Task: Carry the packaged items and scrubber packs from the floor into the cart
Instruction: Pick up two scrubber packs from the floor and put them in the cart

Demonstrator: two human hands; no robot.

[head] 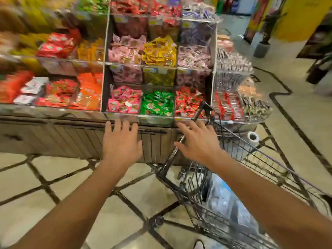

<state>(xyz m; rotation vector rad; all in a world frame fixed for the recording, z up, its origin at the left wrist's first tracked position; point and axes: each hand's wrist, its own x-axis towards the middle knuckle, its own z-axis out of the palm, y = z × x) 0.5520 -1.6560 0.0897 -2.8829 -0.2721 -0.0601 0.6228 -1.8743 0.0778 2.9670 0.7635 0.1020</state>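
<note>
both hands reach forward with fingers spread, holding nothing: the left hand [122, 142] over the floor [53, 186], the right hand [195, 142] above the front rim of the wire cart [265, 166]. blue-white packs [222, 198] lie in the cart. candy bins [158, 103] fill the shelves ahead.

Snack packets [158, 103] fill display bins [156, 120] above a tiled floor [59, 186].

bright, motion-blurred, edges bent by wide-angle.
</note>
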